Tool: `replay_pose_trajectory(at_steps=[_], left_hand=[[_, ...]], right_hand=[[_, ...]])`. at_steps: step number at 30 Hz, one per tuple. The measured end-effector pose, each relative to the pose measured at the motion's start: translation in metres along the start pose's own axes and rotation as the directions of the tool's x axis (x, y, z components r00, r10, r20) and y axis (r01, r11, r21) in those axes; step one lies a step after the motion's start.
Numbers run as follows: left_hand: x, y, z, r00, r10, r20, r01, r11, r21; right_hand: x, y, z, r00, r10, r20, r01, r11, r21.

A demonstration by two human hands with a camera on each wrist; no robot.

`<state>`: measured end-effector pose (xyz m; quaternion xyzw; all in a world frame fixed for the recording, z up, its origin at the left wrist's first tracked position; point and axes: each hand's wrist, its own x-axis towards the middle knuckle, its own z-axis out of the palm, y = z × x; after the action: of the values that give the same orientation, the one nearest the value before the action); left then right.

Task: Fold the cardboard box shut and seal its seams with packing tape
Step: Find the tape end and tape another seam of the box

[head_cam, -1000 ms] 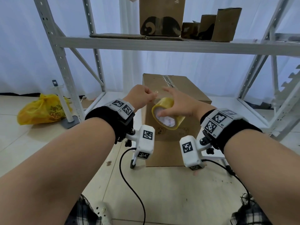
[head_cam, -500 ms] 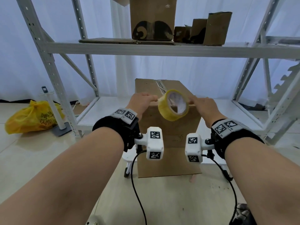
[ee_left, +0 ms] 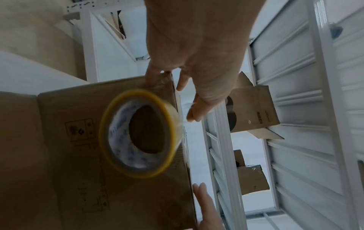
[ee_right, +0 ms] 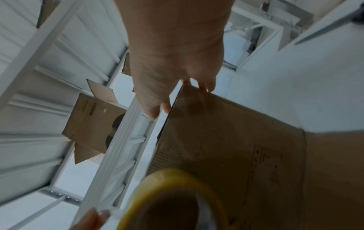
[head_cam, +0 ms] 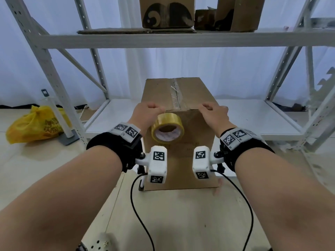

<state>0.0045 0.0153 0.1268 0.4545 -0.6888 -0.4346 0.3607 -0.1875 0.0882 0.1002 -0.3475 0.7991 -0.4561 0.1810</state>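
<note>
A tall cardboard box [head_cam: 181,91] [ee_left: 78,155] [ee_right: 236,140] stands on the floor with its top flaps folded down and clear tape along the middle seam. My left hand [head_cam: 148,113] [ee_left: 194,115] is at the left of the box's near top edge and pinches the free end of the tape. The yellow tape roll [head_cam: 168,118] [ee_left: 104,132] [ee_right: 177,175] dangles from it against the front face. At the right of the same edge, my right hand [head_cam: 212,111] [ee_right: 157,109] rests its fingertips on the box and holds nothing.
A white metal rack [head_cam: 163,39] stands over and behind the box, with more cardboard boxes [head_cam: 166,13] on its upper shelf and a low white shelf [head_cam: 244,120]. A yellow bag [head_cam: 34,127] and a white pole stand [head_cam: 67,134] are at the left.
My right hand let go of the tape roll and moved to the box's right top edge. The roll swung up between the hands, then dropped below my left hand.
</note>
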Motion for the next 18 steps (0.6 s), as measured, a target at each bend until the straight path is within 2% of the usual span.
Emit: replay_pose_trajectory(at_steps=[7, 13, 15, 18], left_hand=[[-0.016, 0.007, -0.009, 0.999, -0.034, -0.033, 0.031, 0.996, -0.080], [-0.028, -0.005, -0.012, 0.995, -0.077, -0.059, 0.073, 0.995, -0.062], [-0.037, -0.004, -0.015, 0.997, -0.069, -0.042, 0.067, 0.997, -0.034], [-0.053, 0.001, -0.020, 0.999, -0.033, 0.004, 0.032, 0.993, 0.118]], right_hand=[[-0.026, -0.006, -0.001, 0.998, 0.045, -0.045, -0.047, 0.998, -0.036], [-0.056, -0.008, -0.011, 0.991, 0.063, -0.116, -0.067, 0.997, -0.031], [-0.063, -0.009, -0.013, 0.992, 0.062, -0.109, -0.072, 0.993, -0.096], [-0.070, -0.014, -0.015, 0.997, 0.070, -0.028, -0.076, 0.938, -0.339]])
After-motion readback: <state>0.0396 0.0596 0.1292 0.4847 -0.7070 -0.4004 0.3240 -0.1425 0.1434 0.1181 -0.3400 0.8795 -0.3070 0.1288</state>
